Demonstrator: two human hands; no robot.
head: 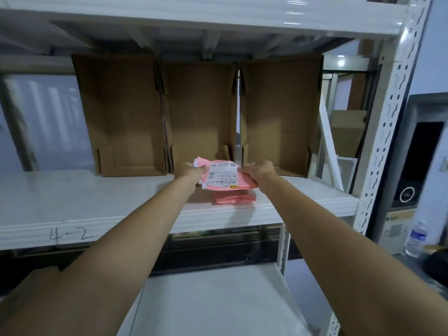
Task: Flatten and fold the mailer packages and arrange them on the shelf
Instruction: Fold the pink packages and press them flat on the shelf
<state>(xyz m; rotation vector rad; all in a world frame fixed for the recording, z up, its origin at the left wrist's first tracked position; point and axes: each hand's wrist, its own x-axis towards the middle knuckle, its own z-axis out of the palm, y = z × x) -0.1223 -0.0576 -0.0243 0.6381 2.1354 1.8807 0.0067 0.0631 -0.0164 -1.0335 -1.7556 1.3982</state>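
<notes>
Above the shelf [72, 202] front, left hand [192, 172] and right hand [257, 172] each hold a closed grip on an end of a pink mailer [224, 177], just over a folded stack [234, 197]. Slick plastic may spring unfolded on release or nudge the stack toward the edge.

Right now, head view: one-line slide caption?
Both hands, left hand and right hand, hold a pink mailer above a folded pink stack on the shelf.

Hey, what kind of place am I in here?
Probably a warehouse or parcel storeroom. White metal racking carries a hand-written code, 4-2, open cardboard bins stand on the shelf, and both hands hold a pink mailer with a shipping label.
</notes>
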